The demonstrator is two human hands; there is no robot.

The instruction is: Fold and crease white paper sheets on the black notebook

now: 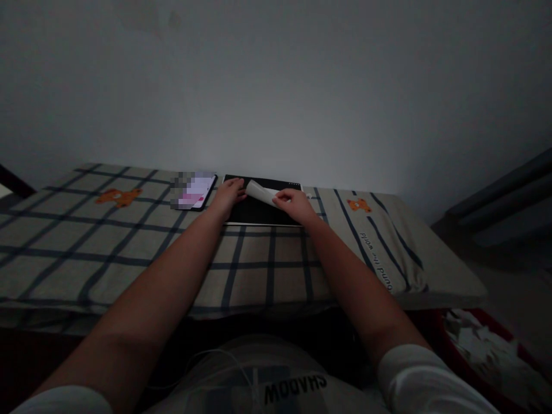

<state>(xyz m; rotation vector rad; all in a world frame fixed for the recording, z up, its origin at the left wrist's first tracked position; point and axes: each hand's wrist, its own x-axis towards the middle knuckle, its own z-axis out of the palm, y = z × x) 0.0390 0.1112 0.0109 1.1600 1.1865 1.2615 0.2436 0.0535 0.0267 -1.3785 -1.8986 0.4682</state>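
Film (261,192) curls up off the tablet (259,211): my right hand (295,204) pinches its edge, my left hand (228,194) presses flat on the tablet, phone (196,191) just left.

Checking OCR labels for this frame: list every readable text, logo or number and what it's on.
"SHADOW", seen upside down: on the person's shirt at the bottom edge.
Cursive line along the checked cloth, right side, ending in what looks like "world": the rest is too small and tilted to read.
Lit phone screen left of the left hand: blurred, unreadable.
Dark tablet under the right hand: small marks on its top edge, too small to read.
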